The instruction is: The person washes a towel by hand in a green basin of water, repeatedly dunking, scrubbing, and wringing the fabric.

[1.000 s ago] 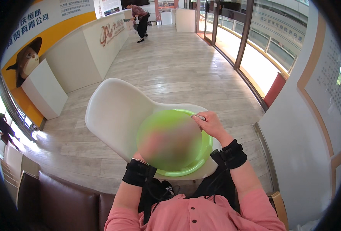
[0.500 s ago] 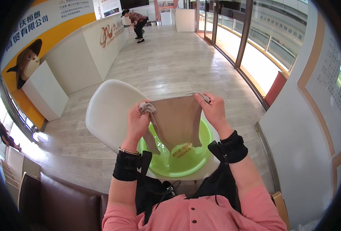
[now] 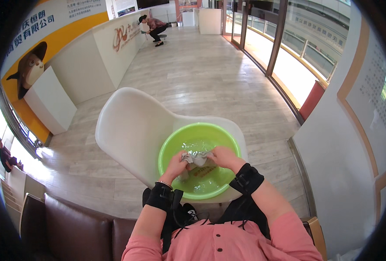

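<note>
A bright green plastic basin [image 3: 163, 150] with water in it stands on the seat of a white chair [image 3: 129, 126]. Inside its rim, low by the water, my left hand [image 3: 176, 164] is closed on one end of a bunched greyish cloth [image 3: 198, 160]. My right hand [image 3: 224, 157] grips the other end, so the cloth spans between both hands. Part of the cloth hangs below my left hand. Reddish print shows on the basin's bottom through the water.
A brown leather sofa [image 3: 75, 226] is at the lower left. Far off, a person [image 3: 154, 28] crouches by a white counter [image 3: 101, 52]. Glass doors [image 3: 262, 39] line the right side, and a white pedestal [image 3: 51, 102] bears a mascot figure [image 3: 31, 69].
Both hands have come down from above the basin to its water, and the spread-out cloth is now bunched. The distant person has sunk lower into a crouch.
</note>
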The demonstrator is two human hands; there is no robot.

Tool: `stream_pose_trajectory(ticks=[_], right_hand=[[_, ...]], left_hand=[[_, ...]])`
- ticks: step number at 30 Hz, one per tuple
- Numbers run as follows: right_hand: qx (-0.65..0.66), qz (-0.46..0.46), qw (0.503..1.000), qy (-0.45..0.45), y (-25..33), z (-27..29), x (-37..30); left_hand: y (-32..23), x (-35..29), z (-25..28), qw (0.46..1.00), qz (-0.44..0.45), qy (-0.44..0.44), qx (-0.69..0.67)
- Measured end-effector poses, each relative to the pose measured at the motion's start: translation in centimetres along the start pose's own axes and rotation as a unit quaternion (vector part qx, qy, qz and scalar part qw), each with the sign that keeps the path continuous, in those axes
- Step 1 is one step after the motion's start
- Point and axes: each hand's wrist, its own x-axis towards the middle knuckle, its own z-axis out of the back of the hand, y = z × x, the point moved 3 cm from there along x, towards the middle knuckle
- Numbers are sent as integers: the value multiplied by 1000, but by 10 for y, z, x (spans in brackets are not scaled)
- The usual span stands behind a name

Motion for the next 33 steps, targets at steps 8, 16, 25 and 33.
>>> stream_pose_trajectory(ticks=[8,16,25,33], right_hand=[[161,76,975,-132,81,89,-6],[294,164,939,-72,55,30,-11],[333,-7,941,57,36,-9,9],[189,-14,979,-73,34,20,7]], left_hand=[[-96,4,-17,960,-245,-68,115],[-141,3,-11,968,-141,-96,-186],[-126,1,20,945,-129,-167,-249],[-14,11,46,974,40,-186,-122]])
